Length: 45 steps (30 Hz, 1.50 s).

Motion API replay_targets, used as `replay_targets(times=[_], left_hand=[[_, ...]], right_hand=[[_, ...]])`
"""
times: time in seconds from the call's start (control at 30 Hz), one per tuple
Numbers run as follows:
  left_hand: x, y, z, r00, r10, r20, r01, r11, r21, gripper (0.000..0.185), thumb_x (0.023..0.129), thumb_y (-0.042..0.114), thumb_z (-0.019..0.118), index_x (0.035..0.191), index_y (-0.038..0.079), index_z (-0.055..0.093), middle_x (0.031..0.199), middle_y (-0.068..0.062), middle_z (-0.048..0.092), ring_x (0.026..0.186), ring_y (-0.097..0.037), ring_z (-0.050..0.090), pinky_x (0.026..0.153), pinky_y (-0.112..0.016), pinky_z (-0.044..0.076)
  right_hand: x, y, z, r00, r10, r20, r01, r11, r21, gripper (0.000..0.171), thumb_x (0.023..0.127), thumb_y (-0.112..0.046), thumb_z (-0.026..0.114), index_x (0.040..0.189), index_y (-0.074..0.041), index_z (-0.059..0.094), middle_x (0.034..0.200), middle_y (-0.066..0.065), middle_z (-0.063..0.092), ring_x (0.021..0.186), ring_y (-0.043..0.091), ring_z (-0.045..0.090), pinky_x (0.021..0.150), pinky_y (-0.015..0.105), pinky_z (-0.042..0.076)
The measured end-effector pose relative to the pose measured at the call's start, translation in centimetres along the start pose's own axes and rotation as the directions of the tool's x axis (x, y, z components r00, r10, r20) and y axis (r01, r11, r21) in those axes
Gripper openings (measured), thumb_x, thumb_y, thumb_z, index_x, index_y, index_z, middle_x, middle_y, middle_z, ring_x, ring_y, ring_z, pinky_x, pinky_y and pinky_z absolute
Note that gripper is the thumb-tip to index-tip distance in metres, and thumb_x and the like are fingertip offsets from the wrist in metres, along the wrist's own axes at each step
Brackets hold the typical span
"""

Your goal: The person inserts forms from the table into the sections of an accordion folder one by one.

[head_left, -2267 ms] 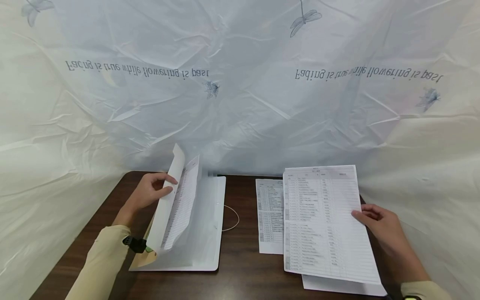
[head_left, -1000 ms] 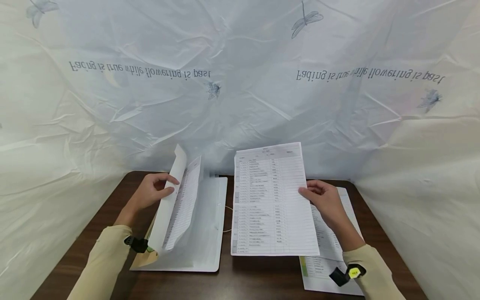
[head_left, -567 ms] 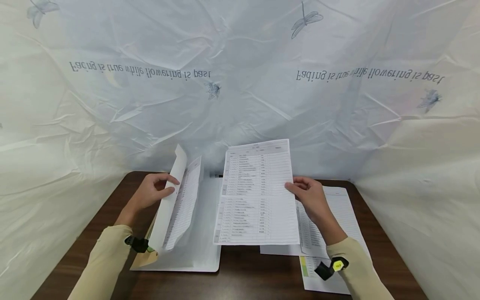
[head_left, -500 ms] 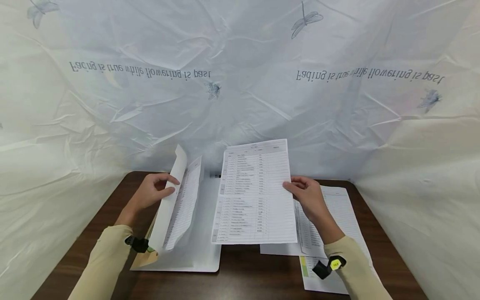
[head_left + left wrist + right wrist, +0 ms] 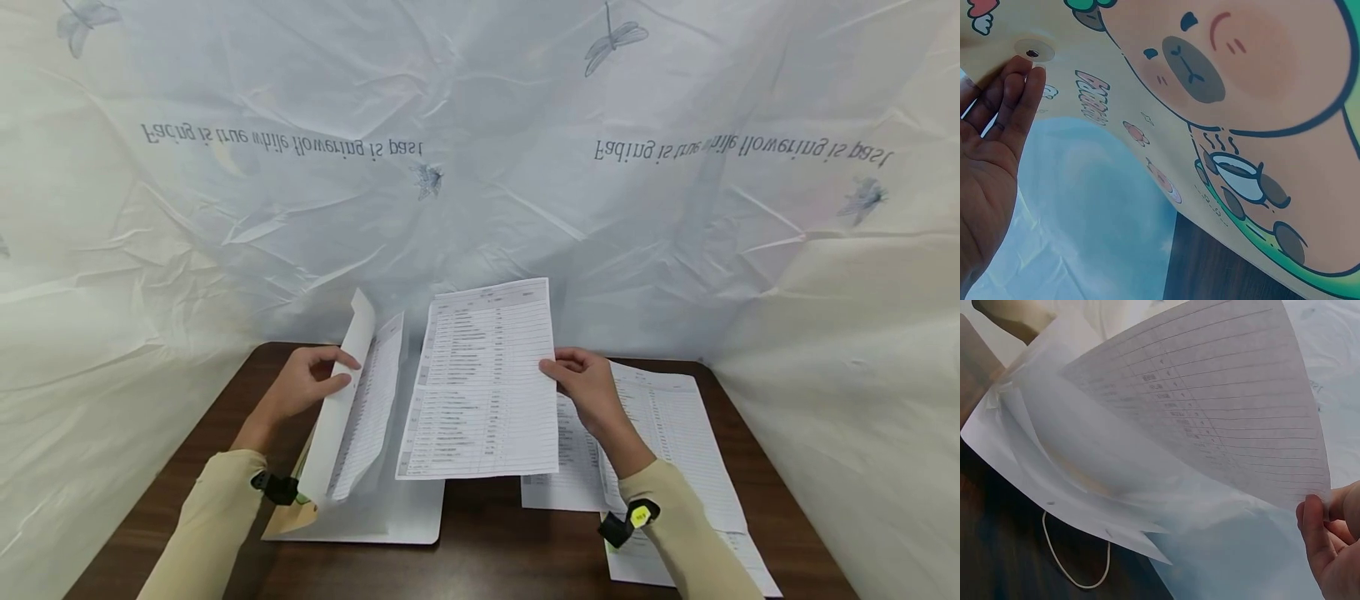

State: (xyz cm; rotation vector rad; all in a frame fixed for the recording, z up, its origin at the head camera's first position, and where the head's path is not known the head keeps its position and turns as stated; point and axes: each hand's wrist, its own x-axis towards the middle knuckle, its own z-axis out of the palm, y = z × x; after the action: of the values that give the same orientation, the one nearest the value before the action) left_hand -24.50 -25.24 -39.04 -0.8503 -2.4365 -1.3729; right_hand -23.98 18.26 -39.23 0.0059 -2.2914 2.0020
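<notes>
My left hand grips the raised flap of a white folder, thumb on its inner face. In the left wrist view its fingers lie against the flap's cartoon-printed outer cover. A printed sheet leans inside the open folder, whose back lies flat on the table. My right hand pinches the right edge of a printed table sheet and holds it in the air over the folder's right half. In the right wrist view the sheet curves above the folder, with my fingertips on its corner.
More printed sheets lie spread on the right of the dark brown table. An elastic cord lies beside the folder. A crinkled white plastic backdrop with dragonfly prints closes in the table at the back and on both sides.
My right hand has carried the printed sheet leftwards from above the pile on the right until it hangs over the open folder. The left hand and the raised flap have stayed still.
</notes>
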Motion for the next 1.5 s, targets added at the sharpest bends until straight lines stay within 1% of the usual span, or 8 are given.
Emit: replay_targets(times=[0.1, 0.37, 0.5, 0.73, 1.0, 1.2, 1.43, 1.5], left_hand=[[0.0, 0.0, 0.0, 1.000, -0.002, -0.005, 0.002, 1.000, -0.003, 0.015, 0.088, -0.006, 0.068, 0.102, -0.004, 0.074, 0.068, 0.004, 0.053, 0.055, -0.004, 0.041, 0.054, -0.027, 0.042], [0.1, 0.4, 0.1, 1.000, -0.005, -0.006, 0.005, 1.000, 0.012, 0.014, 0.088, -0.006, 0.069, 0.102, -0.005, 0.073, 0.065, 0.001, 0.043, 0.055, -0.002, 0.035, 0.052, -0.027, 0.038], [0.1, 0.6, 0.2, 1.000, -0.010, -0.003, 0.010, 1.000, -0.002, 0.014, 0.088, -0.006, 0.069, 0.102, -0.006, 0.073, 0.066, -0.002, 0.045, 0.055, -0.002, 0.036, 0.052, -0.027, 0.039], [0.0, 0.6, 0.2, 1.000, -0.008, 0.002, 0.008, 1.000, -0.004, 0.014, 0.089, -0.006, 0.068, 0.102, -0.006, 0.073, 0.066, 0.004, 0.047, 0.055, -0.001, 0.037, 0.052, -0.027, 0.040], [0.0, 0.4, 0.1, 1.000, 0.000, -0.003, 0.000, 1.000, -0.002, 0.013, 0.089, -0.006, 0.068, 0.101, -0.006, 0.073, 0.066, 0.003, 0.050, 0.054, -0.004, 0.039, 0.053, -0.027, 0.041], [0.1, 0.3, 0.0, 1.000, 0.007, -0.004, -0.007, 1.000, -0.001, 0.013, 0.089, -0.006, 0.068, 0.101, -0.005, 0.073, 0.065, 0.005, 0.049, 0.053, -0.004, 0.038, 0.054, -0.027, 0.041], [0.1, 0.5, 0.1, 1.000, 0.004, -0.004, -0.004, 1.000, -0.007, 0.015, 0.089, -0.007, 0.067, 0.102, -0.004, 0.074, 0.064, 0.007, 0.049, 0.053, -0.003, 0.039, 0.054, -0.027, 0.041], [0.1, 0.4, 0.1, 1.000, 0.003, -0.004, -0.003, 1.000, -0.005, 0.015, 0.089, -0.007, 0.067, 0.102, -0.004, 0.074, 0.065, 0.006, 0.049, 0.053, -0.003, 0.039, 0.054, -0.027, 0.041]], right_hand=[[0.1, 0.1, 0.6, 1.000, 0.009, 0.000, -0.009, 1.000, 0.008, 0.036, 0.093, -0.015, 0.075, 0.123, 0.003, 0.066, 0.107, 0.013, 0.073, 0.088, 0.014, 0.071, 0.076, 0.027, 0.057], [0.2, 0.7, 2.2, 0.999, 0.023, 0.039, -0.025, 0.999, 0.046, 0.035, 0.092, -0.012, 0.075, 0.121, 0.004, 0.066, 0.101, 0.010, 0.073, 0.086, 0.014, 0.070, 0.076, 0.027, 0.057], [0.3, 0.8, 2.9, 0.998, 0.027, 0.057, -0.030, 0.998, 0.053, 0.033, 0.092, -0.011, 0.075, 0.119, 0.005, 0.066, 0.098, 0.010, 0.073, 0.084, 0.014, 0.070, 0.076, 0.028, 0.057], [0.3, 0.7, 4.2, 0.997, 0.026, 0.079, -0.030, 0.998, 0.046, 0.031, 0.091, -0.010, 0.076, 0.118, 0.004, 0.068, 0.100, 0.013, 0.073, 0.084, 0.015, 0.070, 0.074, 0.030, 0.056], [0.1, 0.5, 5.5, 0.995, 0.024, 0.100, -0.028, 0.999, 0.034, 0.029, 0.090, -0.011, 0.077, 0.116, 0.001, 0.070, 0.097, 0.010, 0.074, 0.081, 0.014, 0.068, 0.072, 0.030, 0.054], [0.2, 0.3, 6.6, 0.987, 0.008, 0.158, -0.017, 0.999, 0.052, 0.029, 0.092, -0.012, 0.075, 0.117, 0.002, 0.071, 0.102, 0.014, 0.074, 0.086, 0.016, 0.071, 0.080, 0.040, 0.058], [0.0, 0.2, 7.7, 0.970, -0.016, 0.241, -0.005, 0.996, 0.085, 0.030, 0.092, -0.011, 0.075, 0.119, 0.002, 0.071, 0.108, 0.017, 0.074, 0.093, 0.020, 0.073, 0.084, 0.042, 0.059], [-0.2, 0.0, 8.0, 0.963, -0.022, 0.268, -0.002, 0.996, 0.087, 0.030, 0.093, -0.010, 0.074, 0.120, 0.002, 0.070, 0.109, 0.017, 0.074, 0.095, 0.021, 0.073, 0.087, 0.046, 0.058]])
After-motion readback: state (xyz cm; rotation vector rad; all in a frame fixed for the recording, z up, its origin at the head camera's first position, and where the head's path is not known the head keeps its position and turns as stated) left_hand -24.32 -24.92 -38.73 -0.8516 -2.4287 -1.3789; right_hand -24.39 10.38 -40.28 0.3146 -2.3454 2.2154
